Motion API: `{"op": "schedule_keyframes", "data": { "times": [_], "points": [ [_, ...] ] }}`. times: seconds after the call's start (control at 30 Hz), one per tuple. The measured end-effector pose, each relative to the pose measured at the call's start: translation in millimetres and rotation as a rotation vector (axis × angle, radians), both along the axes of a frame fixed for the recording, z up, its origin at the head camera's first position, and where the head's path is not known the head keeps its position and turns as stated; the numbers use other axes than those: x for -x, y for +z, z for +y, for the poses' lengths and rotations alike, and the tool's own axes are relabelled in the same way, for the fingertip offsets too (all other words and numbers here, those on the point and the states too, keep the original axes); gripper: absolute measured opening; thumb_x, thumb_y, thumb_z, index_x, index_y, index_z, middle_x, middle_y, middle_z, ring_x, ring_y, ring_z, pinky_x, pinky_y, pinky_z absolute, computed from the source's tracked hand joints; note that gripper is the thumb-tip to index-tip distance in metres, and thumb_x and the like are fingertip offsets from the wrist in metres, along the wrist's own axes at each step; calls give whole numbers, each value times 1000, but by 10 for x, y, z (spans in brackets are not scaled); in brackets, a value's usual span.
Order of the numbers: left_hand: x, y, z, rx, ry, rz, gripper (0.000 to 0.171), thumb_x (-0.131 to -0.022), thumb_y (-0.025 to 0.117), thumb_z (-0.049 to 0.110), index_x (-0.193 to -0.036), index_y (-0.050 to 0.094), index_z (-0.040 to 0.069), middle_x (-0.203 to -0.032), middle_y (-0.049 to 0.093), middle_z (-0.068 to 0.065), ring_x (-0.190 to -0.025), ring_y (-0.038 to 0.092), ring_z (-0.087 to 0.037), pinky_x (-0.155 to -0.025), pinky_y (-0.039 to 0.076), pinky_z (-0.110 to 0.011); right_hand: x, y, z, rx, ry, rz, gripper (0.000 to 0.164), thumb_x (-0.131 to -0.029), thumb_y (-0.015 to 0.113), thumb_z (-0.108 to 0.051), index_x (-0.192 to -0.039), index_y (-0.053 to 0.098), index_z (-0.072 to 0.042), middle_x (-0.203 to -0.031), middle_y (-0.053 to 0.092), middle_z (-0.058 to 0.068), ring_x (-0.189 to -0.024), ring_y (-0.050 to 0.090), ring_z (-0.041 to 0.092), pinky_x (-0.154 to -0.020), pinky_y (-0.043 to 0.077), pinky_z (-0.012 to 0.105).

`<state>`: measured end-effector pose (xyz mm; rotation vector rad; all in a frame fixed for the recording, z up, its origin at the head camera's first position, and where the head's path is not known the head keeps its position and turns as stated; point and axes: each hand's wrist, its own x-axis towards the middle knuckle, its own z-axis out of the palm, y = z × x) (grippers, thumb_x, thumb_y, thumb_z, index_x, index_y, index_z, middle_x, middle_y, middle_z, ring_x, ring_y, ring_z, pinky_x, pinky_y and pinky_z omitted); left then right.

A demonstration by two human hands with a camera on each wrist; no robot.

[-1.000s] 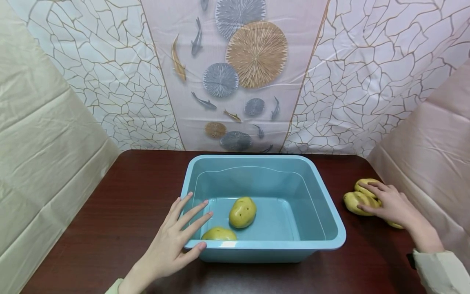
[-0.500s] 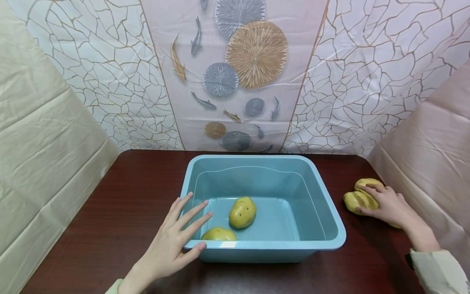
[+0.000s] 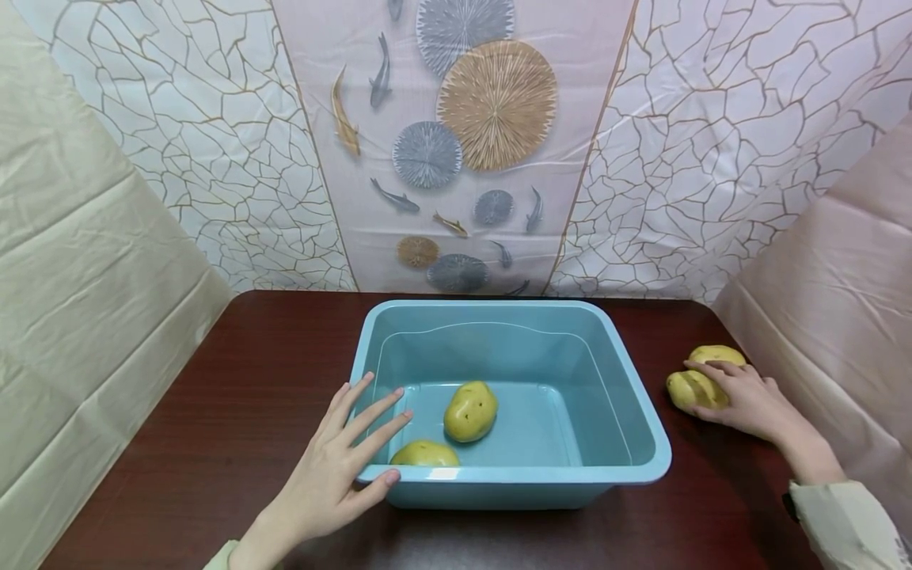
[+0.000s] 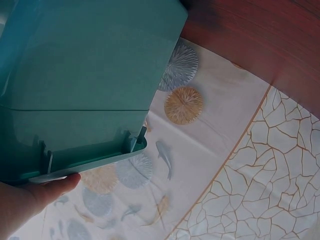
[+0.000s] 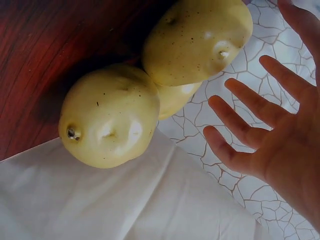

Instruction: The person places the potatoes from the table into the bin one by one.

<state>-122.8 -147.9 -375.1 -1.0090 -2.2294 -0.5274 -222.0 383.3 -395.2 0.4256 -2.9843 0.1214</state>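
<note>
My left hand (image 3: 324,467) lies with spread fingers across the near left corner of a blue plastic basin (image 3: 527,475). In the left wrist view its thumb (image 4: 62,185) lies along the basin's rim. Inside the basin are two yellow potatoes, one mid-floor (image 3: 471,412) and one (image 3: 425,454) partly hidden by the near rim. My right hand (image 3: 755,400) hovers over a cluster of potatoes at the table's right, fingers extended. The right wrist view shows a near potato (image 5: 110,117), an upper potato (image 5: 197,42) and a third potato (image 5: 176,99) mostly hidden behind them.
The dark wooden table (image 3: 235,419) extends on both sides of the basin. A patterned cloth (image 3: 456,198) hangs behind it. Pale fabric drapes stand left (image 3: 93,277) and right (image 3: 826,293), the right one close to the potatoes.
My right hand has shifted slightly left over the potatoes, and its fingers now cover more of the front one. The left hand and basin stay put.
</note>
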Motion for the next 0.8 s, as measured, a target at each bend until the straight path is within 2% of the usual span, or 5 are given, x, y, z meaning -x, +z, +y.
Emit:
{"op": "schedule_keyframes", "data": {
  "times": [0.4,0.57,0.8],
  "points": [
    [8,-4,1,-5,-3,2,48,-92,34,44,-127,50,16,-135,44,-5,-133,24,-35,-112,4,-42,44,-51,-3,-23,21,-32,69,-67,72,-42,-122,47,-8,-118,47,29,-101,42,50,-67,37,63],
    [12,-7,2,-13,-15,11,47,-92,35,43,-127,50,15,-135,45,-6,-132,25,-36,-112,5,-43,71,-88,2,-28,27,-53,70,-67,71,-42,-123,46,-8,-119,46,29,-99,43,51,-65,39,58],
    [13,-8,-3,-13,-16,14,48,-92,34,43,-127,50,15,-135,45,-6,-132,25,-36,-112,4,-41,91,-132,5,-36,42,-35,69,-66,72,-41,-122,48,-7,-119,48,28,-94,46,52,-63,39,56]
  ]
}}
